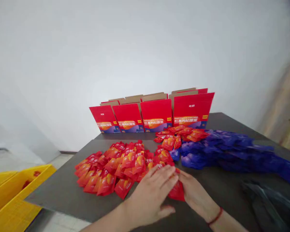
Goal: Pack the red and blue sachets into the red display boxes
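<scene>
My left hand (pixel 152 193) lies over the near right edge of a heap of red sachets (pixel 128 158), its fingers stretched out flat and its thumb apart. Beside it, my right hand (pixel 195 191), with a red cord on the wrist, curls against a few red sachets (pixel 177 191) that stick out below the fingers. Its fingertips are partly covered by my left hand. Farther back sits a smaller pile of red sachets (pixel 183 132). Blue-purple sachets (pixel 222 149) form a long heap to the right.
Several open red cartons (pixel 157 112) stand in a row at the back of the dark table (pixel 62 190), before a white wall. A yellow crate (pixel 26 193) with some red pieces inside is at the lower left. Dark clear plastic (pixel 268 199) lies at the right.
</scene>
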`<move>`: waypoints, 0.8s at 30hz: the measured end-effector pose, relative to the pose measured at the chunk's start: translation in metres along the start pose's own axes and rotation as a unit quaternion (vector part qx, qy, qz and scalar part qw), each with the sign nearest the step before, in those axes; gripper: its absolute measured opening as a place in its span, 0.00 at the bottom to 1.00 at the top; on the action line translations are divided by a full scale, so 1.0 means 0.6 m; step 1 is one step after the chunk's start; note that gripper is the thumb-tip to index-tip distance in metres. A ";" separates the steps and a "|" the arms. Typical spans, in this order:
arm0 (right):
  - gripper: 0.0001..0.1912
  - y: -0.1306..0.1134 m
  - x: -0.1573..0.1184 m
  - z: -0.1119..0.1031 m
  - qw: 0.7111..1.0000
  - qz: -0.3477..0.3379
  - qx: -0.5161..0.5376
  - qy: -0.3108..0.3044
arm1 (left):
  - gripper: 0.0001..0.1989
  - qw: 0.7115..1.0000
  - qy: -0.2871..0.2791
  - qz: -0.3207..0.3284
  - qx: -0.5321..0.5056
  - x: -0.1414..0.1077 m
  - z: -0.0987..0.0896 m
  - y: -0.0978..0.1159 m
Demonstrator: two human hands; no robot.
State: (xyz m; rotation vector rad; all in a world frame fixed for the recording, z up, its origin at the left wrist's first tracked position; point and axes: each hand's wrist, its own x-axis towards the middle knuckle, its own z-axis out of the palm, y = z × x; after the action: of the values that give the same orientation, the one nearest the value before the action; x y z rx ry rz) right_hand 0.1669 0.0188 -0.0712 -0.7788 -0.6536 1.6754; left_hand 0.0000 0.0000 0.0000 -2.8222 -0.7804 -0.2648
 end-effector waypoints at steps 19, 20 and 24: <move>0.15 -0.062 0.105 -0.038 0.752 -0.236 -0.615 0.022 | 0.16 0.986 0.166 0.027 0.002 -0.031 -0.018 -0.096; 0.18 -0.065 0.116 -0.037 0.723 -0.259 -0.640 -0.001 | 0.16 0.986 0.168 0.004 0.014 -0.040 -0.020 -0.117; 0.26 -0.056 0.139 -0.034 0.622 -0.290 -0.720 -0.102 | 0.17 0.991 0.113 -0.063 0.031 -0.075 0.012 -0.175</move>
State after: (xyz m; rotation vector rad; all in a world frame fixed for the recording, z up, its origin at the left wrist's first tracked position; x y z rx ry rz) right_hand 0.1898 0.1082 -0.0717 -1.2131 -2.2345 0.3048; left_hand -0.0924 0.0681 -0.0016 -2.6283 -0.8979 -0.5589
